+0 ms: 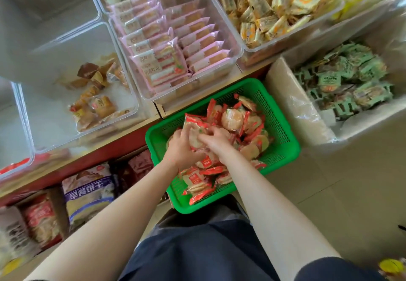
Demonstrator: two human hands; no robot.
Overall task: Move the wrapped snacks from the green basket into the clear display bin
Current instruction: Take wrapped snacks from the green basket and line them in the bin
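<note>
A person's two hands reach into a green basket (283,124) heaped with red-edged wrapped snacks (232,118), each showing a round pale cracker through clear film. The left hand (181,149) and right hand (216,141) meet over the near-left part of the heap, fingers curled around a small bunch of packets held between them; one packet stands upright just beyond the left fingertips, its red top edge poking above them. The rest of the snacks lie loose to the right of and nearer than the hands, some spilling toward the basket's near wall.

The basket sits against the edge of a red-trimmed shelf. On the shelf to the far left stands a clear display bin (129,96) holding only a few brown and orange packets. Beside it, directly beyond the basket, another clear bin (235,39) is packed with rows of pink-wrapped cakes (158,70). To the right, a lined carton (279,87) holds green-wrapped sweets (342,78).
</note>
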